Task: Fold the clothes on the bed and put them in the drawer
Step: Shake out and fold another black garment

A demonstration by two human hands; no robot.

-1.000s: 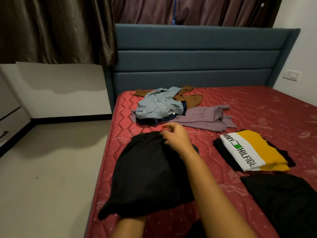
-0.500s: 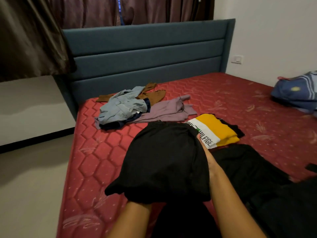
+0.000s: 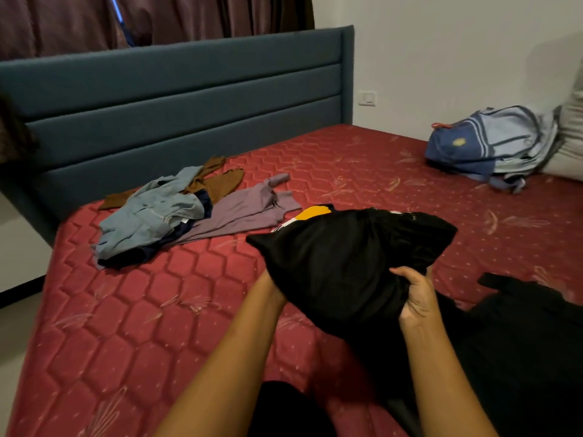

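Observation:
A folded black garment [image 3: 344, 260] is held above the red mattress [image 3: 132, 313]. My right hand [image 3: 413, 294] grips its near right edge. My left hand [image 3: 268, 288] is tucked under its left side, mostly hidden by the cloth. Behind it, a corner of the folded yellow and white shirt [image 3: 314, 212] peeks out. An unfolded pile lies near the headboard: a light blue shirt [image 3: 148, 216], a brown garment [image 3: 220, 184] and a lilac garment [image 3: 246, 209]. More black clothing [image 3: 530, 335] lies at the right. No drawer is in view.
A blue backpack [image 3: 492, 143] sits on the far right of the mattress, against a pale cushion [image 3: 571, 137]. The blue padded headboard [image 3: 176, 105] runs along the back, dark curtains above it. Pale floor [image 3: 12, 326] shows at the left.
The black garment has been lifted off the left part of the mattress and carried right, over the yellow shirt. My view has turned right, which brought the backpack into sight.

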